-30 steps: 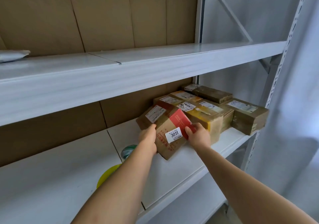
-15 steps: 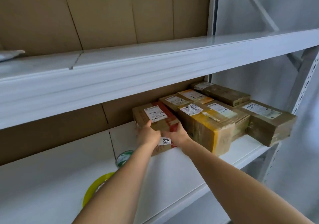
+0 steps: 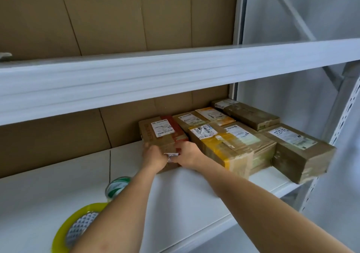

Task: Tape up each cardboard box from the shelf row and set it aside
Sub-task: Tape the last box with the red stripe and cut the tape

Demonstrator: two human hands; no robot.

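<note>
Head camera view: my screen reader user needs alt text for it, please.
Both hands, left hand and right hand, press on the near face of a red-taped cardboard box at the left end of a row of parcels on a white shelf; tape rolls lie nearer.
</note>
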